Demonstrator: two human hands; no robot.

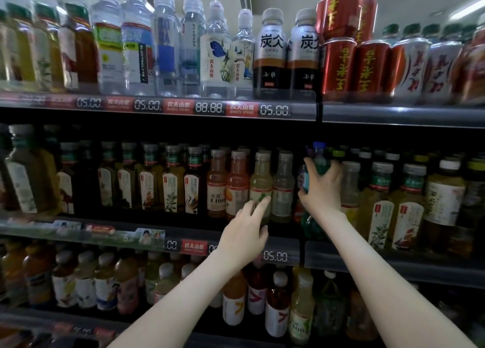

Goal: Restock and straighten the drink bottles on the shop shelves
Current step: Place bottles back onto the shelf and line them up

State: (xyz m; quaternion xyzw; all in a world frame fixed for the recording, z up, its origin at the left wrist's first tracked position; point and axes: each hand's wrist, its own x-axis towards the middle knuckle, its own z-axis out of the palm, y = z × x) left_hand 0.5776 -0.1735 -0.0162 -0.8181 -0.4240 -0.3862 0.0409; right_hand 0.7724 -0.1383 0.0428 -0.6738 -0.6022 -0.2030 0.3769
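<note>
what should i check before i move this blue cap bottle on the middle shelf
1. Right hand grip on the blue-capped bottle: fingers curled round its upper body, ok.
2. Bottle's base seated on the middle shelf: dark and partly behind the wrist, cannot tell.
3. Left hand free: holds nothing, index finger out at the yellow-green bottle, ok.
4. Neighbours upright: the yellow-green bottle and the clear bottle stand straight, ok.
5. Headroom under the upper shelf: the cap sits below its edge, ok.
</note>
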